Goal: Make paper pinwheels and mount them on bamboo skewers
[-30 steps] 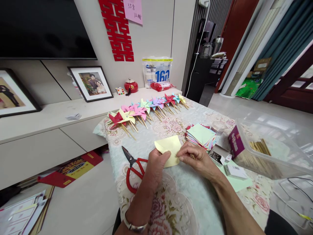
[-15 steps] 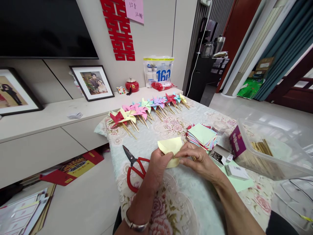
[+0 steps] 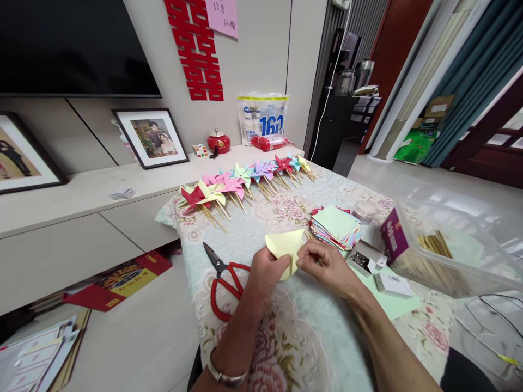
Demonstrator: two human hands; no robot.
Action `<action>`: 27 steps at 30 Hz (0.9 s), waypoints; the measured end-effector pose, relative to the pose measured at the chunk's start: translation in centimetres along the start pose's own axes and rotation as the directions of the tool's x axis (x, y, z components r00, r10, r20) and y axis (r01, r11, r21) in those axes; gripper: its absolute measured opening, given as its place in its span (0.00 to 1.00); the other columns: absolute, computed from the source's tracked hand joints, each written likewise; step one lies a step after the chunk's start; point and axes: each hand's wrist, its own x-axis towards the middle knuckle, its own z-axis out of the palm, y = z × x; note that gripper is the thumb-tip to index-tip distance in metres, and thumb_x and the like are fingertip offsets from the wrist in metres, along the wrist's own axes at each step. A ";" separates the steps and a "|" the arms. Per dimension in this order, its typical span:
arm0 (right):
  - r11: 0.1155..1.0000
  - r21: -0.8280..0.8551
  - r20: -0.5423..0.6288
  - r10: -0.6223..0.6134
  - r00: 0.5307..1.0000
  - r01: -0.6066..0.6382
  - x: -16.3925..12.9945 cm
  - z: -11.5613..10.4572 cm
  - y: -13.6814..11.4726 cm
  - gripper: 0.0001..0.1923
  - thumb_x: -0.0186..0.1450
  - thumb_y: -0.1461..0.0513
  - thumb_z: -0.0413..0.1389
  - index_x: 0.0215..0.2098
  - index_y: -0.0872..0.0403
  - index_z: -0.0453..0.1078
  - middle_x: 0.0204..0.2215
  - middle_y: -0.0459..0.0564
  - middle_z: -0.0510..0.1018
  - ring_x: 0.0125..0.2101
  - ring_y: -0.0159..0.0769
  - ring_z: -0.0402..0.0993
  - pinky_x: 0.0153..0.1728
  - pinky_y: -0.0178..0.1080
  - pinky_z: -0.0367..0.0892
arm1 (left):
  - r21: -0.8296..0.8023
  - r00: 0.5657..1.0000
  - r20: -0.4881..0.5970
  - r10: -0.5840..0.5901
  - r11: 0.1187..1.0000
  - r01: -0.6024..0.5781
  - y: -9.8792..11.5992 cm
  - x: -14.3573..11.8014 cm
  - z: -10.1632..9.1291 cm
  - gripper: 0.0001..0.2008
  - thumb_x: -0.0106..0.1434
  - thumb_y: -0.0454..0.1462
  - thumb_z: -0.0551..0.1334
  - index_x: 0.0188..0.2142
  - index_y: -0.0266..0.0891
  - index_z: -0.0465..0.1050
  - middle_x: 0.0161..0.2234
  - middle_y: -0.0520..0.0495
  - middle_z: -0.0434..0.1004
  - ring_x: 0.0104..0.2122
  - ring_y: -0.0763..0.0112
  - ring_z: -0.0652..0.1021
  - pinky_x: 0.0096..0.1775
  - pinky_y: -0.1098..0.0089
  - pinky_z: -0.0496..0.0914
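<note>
A pale yellow sheet of paper, partly folded and curved, is held above the flowered tablecloth. My left hand grips it from the left, thumb pressed on its middle. At its right edge my right hand pinches a part of the paper between thumb and fingers; the exact tips are partly hidden. Red-handled scissors lie on the cloth just left of my left hand. Beyond my right hand sits a stack of coloured paper squares, a light green one on top.
Finished paper pinwheels on sticks lie in a row along the table's far side. To the right are an open box of small metal pins, a small white box and a clear plastic bin holding wooden sticks.
My right fingers have shifted slightly right and drawn closer together at the paper's edge. The paper's lower part has changed shape. My left hand keeps its grip.
</note>
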 end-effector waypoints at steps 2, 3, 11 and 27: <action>1.000 -0.006 -0.006 0.029 1.000 -0.029 0.0 0.2 0.0 0.07 0.61 0.61 0.57 0.26 0.55 0.70 0.23 0.42 0.67 0.24 0.29 0.61 0.26 0.34 0.55 | 0.001 1.000 0.009 0.005 1.000 -0.005 0.2 -0.1 0.1 0.19 0.45 0.36 0.66 0.39 0.33 0.78 0.34 0.44 0.83 0.35 0.60 0.79 0.35 0.68 0.72; 0.999 -0.009 -0.010 0.044 0.999 -0.044 0.1 0.2 0.0 0.07 0.60 0.61 0.57 0.25 0.55 0.70 0.22 0.42 0.66 0.24 0.29 0.60 0.26 0.33 0.55 | 0.000 1.000 0.015 0.007 1.000 -0.007 0.3 -0.3 0.2 0.19 0.45 0.36 0.66 0.39 0.33 0.78 0.34 0.45 0.83 0.34 0.61 0.79 0.35 0.68 0.72; 0.992 -0.076 -0.019 0.095 0.995 -0.096 0.1 0.5 -0.2 0.07 0.57 0.63 0.54 0.22 0.54 0.64 0.20 0.41 0.64 0.23 0.29 0.58 0.25 0.34 0.53 | 0.018 1.000 0.012 -0.001 1.000 0.000 1.0 -0.9 0.5 0.16 0.46 0.35 0.65 0.36 0.34 0.77 0.33 0.46 0.82 0.30 0.68 0.76 0.32 0.72 0.70; 0.983 -0.148 -0.014 0.107 0.994 -0.108 0.1 0.5 -0.4 0.05 0.55 0.65 0.51 0.21 0.53 0.62 0.19 0.41 0.64 0.23 0.29 0.58 0.25 0.33 0.53 | 0.025 0.999 0.037 -0.040 0.999 0.040 1.3 -1.2 0.4 0.16 0.46 0.35 0.65 0.37 0.33 0.78 0.29 0.47 0.81 0.28 0.70 0.76 0.29 0.73 0.69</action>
